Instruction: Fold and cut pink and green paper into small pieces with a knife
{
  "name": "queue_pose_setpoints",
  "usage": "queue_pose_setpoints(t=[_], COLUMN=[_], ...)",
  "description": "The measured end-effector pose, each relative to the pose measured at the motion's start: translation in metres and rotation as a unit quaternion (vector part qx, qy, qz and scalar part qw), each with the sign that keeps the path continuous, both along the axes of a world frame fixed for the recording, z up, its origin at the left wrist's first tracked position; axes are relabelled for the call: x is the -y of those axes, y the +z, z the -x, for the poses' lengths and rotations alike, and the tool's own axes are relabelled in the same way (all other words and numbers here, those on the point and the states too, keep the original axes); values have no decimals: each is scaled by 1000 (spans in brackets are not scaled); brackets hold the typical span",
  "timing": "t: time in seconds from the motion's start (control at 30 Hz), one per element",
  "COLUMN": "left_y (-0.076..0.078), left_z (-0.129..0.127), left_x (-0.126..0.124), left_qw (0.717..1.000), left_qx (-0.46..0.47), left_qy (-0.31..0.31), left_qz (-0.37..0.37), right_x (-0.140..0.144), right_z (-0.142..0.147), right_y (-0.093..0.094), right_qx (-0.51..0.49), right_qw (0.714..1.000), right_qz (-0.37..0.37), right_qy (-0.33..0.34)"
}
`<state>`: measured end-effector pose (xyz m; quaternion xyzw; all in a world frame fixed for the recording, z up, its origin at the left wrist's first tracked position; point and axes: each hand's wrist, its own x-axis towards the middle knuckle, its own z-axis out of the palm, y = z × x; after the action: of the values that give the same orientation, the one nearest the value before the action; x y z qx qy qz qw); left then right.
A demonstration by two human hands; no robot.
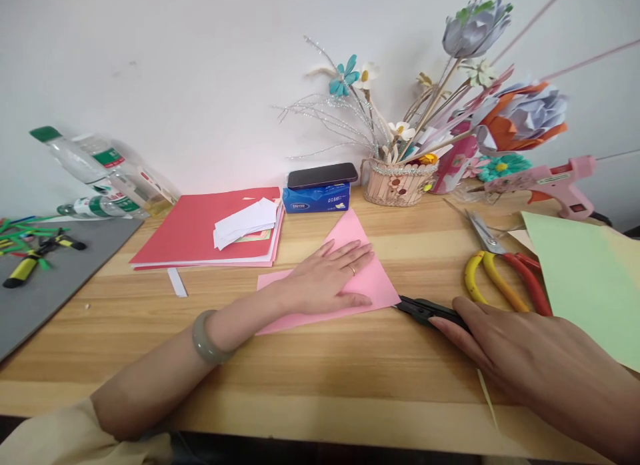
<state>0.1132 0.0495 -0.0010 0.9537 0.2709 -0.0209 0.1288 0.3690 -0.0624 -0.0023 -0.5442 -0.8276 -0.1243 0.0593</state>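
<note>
The folded pink paper sheet, a flat triangle with crisp edges, lay mid-bench. The left hand pressed it, fingers spread flat, gripping nothing. At its four o'clock corner, the right hand rested on a black cutter, fingers loosely extended.

Single head cam, worn by the person, looks fwd & down over a wooden table toward the white wall in upper frame; close range, wide-angle.

L hand flat on pink paper
</note>
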Motion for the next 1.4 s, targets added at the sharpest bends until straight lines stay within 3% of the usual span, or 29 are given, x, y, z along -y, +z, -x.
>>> queue_pose_setpoints(t=[0.27,0.83,1.13,1.4], left_y=[-5,-4,-1,-1], left_z=[-5,-5,-7,-7], left_x=[7,7,6,7], left_qw=[999,999,999,999], left_qx=[-5,-6,-16,-22], left_qy=[31,30,45,43], left_qz=[-31,-27,-2,-8], right_x=[-2,-10,-13,-11], right_z=[7,5,4,3], right_y=[6,9,13,13], right_qx=[74,67,55,81], right_qw=[996,994,995,992], right_qz=[-56,-28,54,8], right_qy=[17,81,62,100])
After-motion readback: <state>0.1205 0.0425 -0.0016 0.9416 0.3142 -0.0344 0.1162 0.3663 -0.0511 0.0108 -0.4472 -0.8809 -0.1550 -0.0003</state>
